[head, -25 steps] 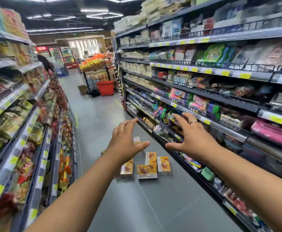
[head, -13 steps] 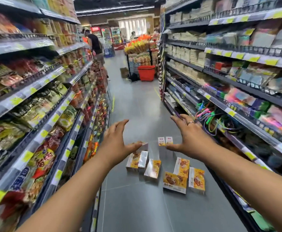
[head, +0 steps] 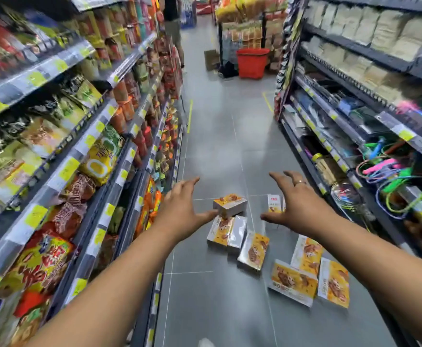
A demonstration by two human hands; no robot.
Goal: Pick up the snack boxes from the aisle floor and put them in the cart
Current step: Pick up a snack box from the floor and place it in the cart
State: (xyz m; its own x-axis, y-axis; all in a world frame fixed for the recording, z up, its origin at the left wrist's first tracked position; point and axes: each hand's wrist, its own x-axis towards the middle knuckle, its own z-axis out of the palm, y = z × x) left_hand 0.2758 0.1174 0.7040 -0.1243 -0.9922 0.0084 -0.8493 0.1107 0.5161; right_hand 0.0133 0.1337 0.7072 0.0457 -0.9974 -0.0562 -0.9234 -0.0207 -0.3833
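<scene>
**Down on the aisle floor: boxes everywhere, both hands empty**

Closest in, three boxes lie flat on the floor over by the right shelf. My worry with these is that flat cartons on smooth tile give fingers no edge to get under, so a quick grab probably just shoves them along. Scooping several at once could also fan them out and drop some.

A bit further there's a row of three side by side. Behind that, one tilted box is touching the row or resting on it, can't tell which. Pull its neighbours first and I'd guess it tumbles.

Looks-wise they're thin cartons with orange-yellow fronts, a brown snack pictured, and silvery sides. One shows only a plain silver face.

The left hand and right hand hover above that far bunch with fingers spread and loose, gripping nothing. A small white-and-red box peeks out beside the right one.

Way down the aisle there's a red basket and a person standing. No cart in view, so the carry could be a blind turn.
</scene>
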